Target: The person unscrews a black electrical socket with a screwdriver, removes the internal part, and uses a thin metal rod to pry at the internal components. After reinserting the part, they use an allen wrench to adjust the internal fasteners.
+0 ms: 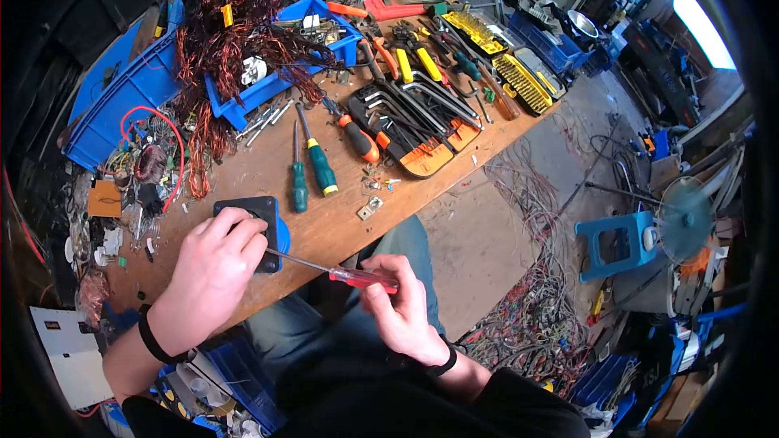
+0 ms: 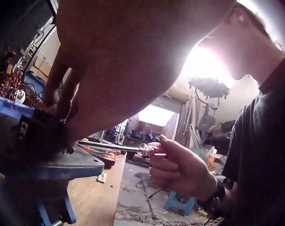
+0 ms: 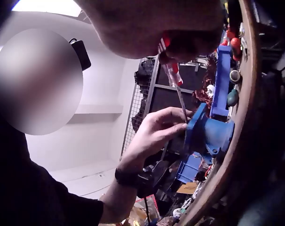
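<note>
A blue industrial socket [image 3: 215,134] with a square flange stands face down at the workbench's near edge. My left hand [image 1: 215,264] bends over the flange, its fingers gripping a dark block [image 2: 41,132] on top. In my right hand [image 1: 402,312] is a screwdriver [image 1: 357,277] with a clear red handle, pinched between thumb and fingers. Its long thin shaft slants toward the dark block, and the tip is hidden by the left fingers. Two green-handled screwdrivers [image 1: 323,169] lie on the bench beyond the socket.
Hex key sets [image 1: 426,158], an orange-black screwdriver [image 1: 359,138] and small metal pieces [image 1: 369,207] lie on the workbench [image 1: 243,170]. Blue bins [image 1: 126,113] with copper wire [image 1: 219,40] stand at the back left. A blue stool [image 1: 615,245] and tangled cables [image 1: 527,308] occupy the floor at right.
</note>
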`<state>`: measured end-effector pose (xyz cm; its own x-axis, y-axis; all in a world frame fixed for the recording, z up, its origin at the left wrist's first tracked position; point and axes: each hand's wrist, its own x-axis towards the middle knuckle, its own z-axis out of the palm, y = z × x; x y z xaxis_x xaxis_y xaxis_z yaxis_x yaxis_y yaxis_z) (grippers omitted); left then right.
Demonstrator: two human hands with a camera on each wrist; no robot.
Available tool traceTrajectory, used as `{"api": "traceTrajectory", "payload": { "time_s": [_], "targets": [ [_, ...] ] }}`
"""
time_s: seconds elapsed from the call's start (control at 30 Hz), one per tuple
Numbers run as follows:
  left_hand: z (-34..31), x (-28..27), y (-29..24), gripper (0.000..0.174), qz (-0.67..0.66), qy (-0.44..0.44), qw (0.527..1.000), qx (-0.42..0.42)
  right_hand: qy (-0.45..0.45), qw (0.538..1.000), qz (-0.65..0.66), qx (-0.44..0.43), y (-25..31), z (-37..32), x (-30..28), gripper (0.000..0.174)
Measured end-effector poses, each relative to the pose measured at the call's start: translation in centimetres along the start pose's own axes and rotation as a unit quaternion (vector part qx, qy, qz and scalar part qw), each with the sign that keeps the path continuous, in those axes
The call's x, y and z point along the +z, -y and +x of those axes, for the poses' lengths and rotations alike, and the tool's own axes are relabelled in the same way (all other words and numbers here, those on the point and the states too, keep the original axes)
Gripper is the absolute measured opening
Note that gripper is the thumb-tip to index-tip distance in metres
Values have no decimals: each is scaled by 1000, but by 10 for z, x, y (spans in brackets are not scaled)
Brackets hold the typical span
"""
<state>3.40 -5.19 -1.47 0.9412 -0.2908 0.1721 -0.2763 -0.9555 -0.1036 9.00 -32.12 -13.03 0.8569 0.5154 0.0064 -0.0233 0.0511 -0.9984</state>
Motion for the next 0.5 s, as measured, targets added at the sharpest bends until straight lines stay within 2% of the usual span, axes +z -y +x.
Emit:
{"api": "traceTrajectory", "payload": {
  "time_s": [0.13,0.23,0.27,0.33,0.37,0.4,0.47,0.5],
  "targets": [
    [0,1,0,19,5,-2,1000,7,6,1000,-8,-2,-9,-3,-2,27],
    [-2,3,2,20,-11,-6,1000,-1,-29,974,-111,-194,-5,5,0,28],
    [-1,3,2,20,-10,-10,1000,0,-17,974,-108,-198,4,4,0,29],
    [-2,3,4,21,-20,-14,1000,4,31,942,-165,-290,-1,4,-4,31],
    [-3,4,5,21,-20,-16,1000,5,45,968,-109,-223,-3,-7,2,32],
    [-6,6,6,21,-34,-2,999,-5,44,968,-111,-223,-6,-12,3,32],
    [-4,3,8,20,-46,8,999,-14,68,996,40,-52,-10,-15,4,30],
    [-2,-3,10,19,-33,4,999,5,61,995,50,-55,-14,-15,5,26]
  ]
}}
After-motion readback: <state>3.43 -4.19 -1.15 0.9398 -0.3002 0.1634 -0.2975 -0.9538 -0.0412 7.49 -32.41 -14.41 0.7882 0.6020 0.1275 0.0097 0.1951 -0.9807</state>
